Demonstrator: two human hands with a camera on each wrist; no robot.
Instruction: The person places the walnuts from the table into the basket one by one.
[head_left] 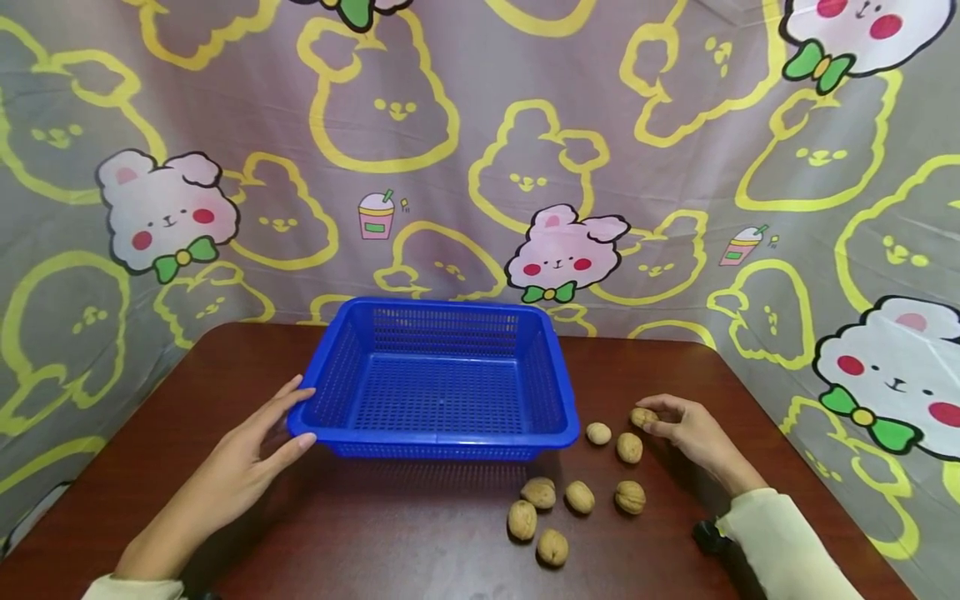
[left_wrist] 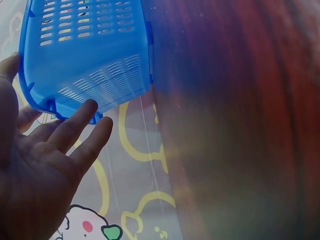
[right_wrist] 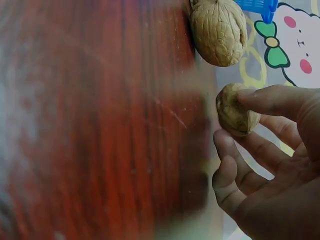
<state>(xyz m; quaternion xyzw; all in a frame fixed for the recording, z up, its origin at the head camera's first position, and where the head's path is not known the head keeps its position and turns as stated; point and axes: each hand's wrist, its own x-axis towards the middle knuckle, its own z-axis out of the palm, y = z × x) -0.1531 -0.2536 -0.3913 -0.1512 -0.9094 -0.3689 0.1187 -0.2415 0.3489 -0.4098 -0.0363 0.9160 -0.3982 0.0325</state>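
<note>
A blue plastic basket (head_left: 438,439) with slotted walls stands on the table, nothing inside it. My left hand (head_left: 232,475) touches its left front corner, the thumb on the rim and the fingers fairly straight along the side; the left wrist view shows this hand (left_wrist: 45,165) by the slotted wall. To the right of the basket, my right hand (head_left: 693,433) pinches a walnut (head_left: 642,417) between thumb and fingers. Up close, that walnut (right_wrist: 235,112) shows under the thumb. Another walnut (head_left: 629,448) lies just beside it, and a smaller pale nut (head_left: 598,433) sits nearer the basket.
Several more walnuts (head_left: 553,547) lie loose on the brown table (head_left: 390,533), in front of and right of the basket. A patterned curtain (head_left: 450,192) with cartoon figures hangs behind the table and along both sides.
</note>
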